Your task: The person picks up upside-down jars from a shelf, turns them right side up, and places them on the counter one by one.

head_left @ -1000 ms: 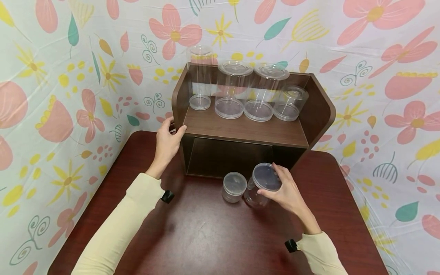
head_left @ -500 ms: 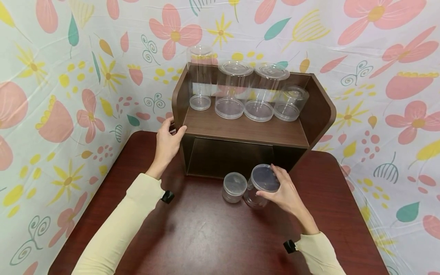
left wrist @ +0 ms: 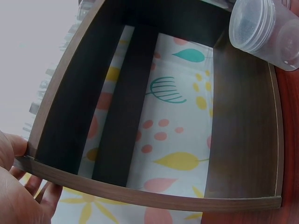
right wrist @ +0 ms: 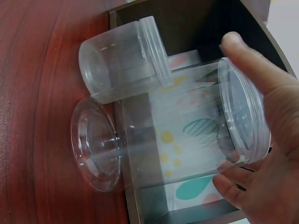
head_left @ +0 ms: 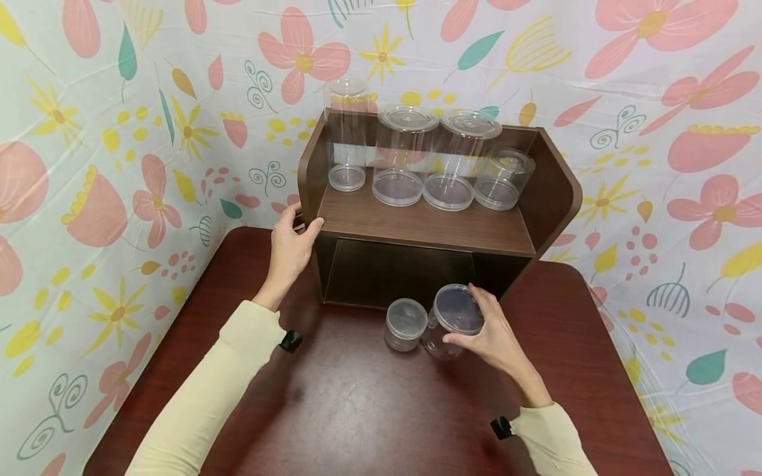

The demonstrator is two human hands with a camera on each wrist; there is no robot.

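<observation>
spreading behind everything: flowered cloth. next down, dark red table, brown shelf unit standing on it, open lower bay facing you. your left hand grips the unit's left side panel; your right hand has thumb and fingers curled round the lid of a clear jar. that jar is in front of the lower bay, toward your right; can't tell if its base touches the table. step in hand, my read: bracing the unit with one hand while handling the jar with the other. next move probably calls for a firm hold at the lid and care on the jar's left side, since a neighbour stands right there.

containers by height: up top, tall narrow cylinder at the left end, then a wide jar and its twin, see-through, no contents visible. yours: lidded, nothing seen inside. shorter jar at the shelf's right end, same. smallest, cloudy little jar just beside yours, lidded; looks empty, haze makes it unsure.
</observation>
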